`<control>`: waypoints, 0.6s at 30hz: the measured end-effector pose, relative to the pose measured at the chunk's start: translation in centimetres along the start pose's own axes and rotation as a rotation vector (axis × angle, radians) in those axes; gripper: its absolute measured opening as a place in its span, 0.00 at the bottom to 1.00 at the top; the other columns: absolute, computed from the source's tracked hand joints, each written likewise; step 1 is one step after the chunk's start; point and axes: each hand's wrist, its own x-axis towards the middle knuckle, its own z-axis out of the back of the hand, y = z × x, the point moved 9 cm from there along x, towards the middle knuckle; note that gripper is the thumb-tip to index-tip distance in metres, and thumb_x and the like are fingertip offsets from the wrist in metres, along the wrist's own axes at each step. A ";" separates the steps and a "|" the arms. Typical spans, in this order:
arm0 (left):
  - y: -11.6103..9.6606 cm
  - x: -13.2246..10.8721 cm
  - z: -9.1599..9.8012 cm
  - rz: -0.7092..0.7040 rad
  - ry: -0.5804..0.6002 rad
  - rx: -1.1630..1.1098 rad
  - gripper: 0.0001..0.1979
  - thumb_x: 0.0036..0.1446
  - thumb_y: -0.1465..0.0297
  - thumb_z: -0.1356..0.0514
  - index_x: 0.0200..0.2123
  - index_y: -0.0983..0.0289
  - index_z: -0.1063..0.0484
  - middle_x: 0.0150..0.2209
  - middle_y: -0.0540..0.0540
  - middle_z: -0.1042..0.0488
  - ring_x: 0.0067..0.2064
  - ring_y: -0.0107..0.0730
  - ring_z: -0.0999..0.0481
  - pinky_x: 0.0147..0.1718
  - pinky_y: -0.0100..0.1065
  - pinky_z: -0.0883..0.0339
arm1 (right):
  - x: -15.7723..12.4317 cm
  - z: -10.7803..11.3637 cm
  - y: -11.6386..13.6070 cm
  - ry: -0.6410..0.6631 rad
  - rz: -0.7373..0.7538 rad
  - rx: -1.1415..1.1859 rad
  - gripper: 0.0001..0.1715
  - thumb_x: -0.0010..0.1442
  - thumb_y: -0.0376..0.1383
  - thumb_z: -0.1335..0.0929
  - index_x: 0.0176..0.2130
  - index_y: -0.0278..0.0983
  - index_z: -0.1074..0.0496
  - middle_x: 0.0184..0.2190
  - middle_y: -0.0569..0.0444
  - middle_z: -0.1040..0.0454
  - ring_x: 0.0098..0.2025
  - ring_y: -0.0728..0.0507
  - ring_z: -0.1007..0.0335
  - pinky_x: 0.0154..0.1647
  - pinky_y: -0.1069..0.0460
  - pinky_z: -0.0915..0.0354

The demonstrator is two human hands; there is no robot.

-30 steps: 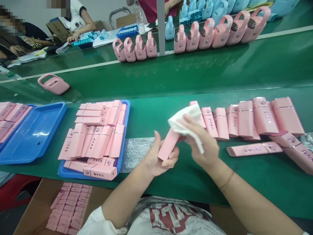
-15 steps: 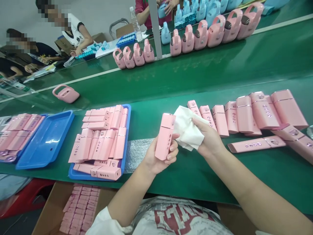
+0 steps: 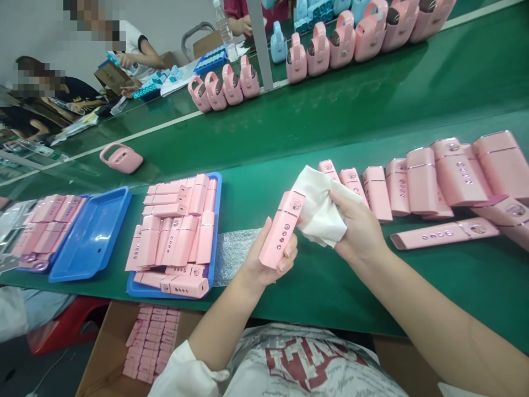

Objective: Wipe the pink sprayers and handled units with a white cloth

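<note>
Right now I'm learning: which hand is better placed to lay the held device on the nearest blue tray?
Likely the left hand: it holds the pink device and is nearer the blue tray; the right hand holds white cloth.

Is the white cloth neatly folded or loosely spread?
Loosely spread: the white cloth fans out from the right hand, creased and uneven-edged.

The white cloth (image 3: 320, 212) hides part of one pink device (image 3: 327, 167) while the right edge crops another device (image 3: 507, 216).
</note>
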 end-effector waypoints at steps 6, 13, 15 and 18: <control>0.3 0.2 0.2 0.050 -0.051 0.022 0.23 0.65 0.59 0.58 0.49 0.64 0.29 0.19 0.47 0.39 0.13 0.21 0.43 0.10 0.24 0.51 | -0.7 -1.0 1.4 0.092 0.131 -0.067 0.11 0.50 0.40 0.29 0.36 0.41 0.26 0.35 0.55 0.22 0.49 0.38 0.27 0.43 0.45 0.26; 0.4 0.2 0.6 0.062 -0.087 0.000 0.23 0.66 0.59 0.59 0.48 0.65 0.29 0.22 0.48 0.37 0.14 0.20 0.41 0.09 0.23 0.50 | -1.8 -2.0 2.9 0.259 0.386 -0.306 0.13 0.58 0.43 0.32 0.43 0.45 0.24 0.44 0.56 0.23 0.51 0.39 0.29 0.49 0.44 0.29; 0.5 0.3 0.8 0.065 -0.097 -0.001 0.21 0.65 0.59 0.56 0.47 0.64 0.30 0.24 0.48 0.36 0.14 0.19 0.39 0.09 0.23 0.50 | -2.7 -2.7 3.3 0.329 0.503 -0.473 0.14 0.62 0.41 0.35 0.47 0.46 0.25 0.47 0.57 0.24 0.51 0.40 0.29 0.51 0.44 0.30; 0.5 0.5 1.6 0.039 -0.161 0.006 0.17 0.63 0.59 0.50 0.39 0.66 0.28 0.23 0.49 0.34 0.13 0.20 0.39 0.08 0.24 0.49 | -4.7 -4.5 2.9 0.508 0.725 -0.739 0.20 0.62 0.35 0.37 0.53 0.46 0.29 0.55 0.57 0.30 0.57 0.39 0.34 0.58 0.42 0.35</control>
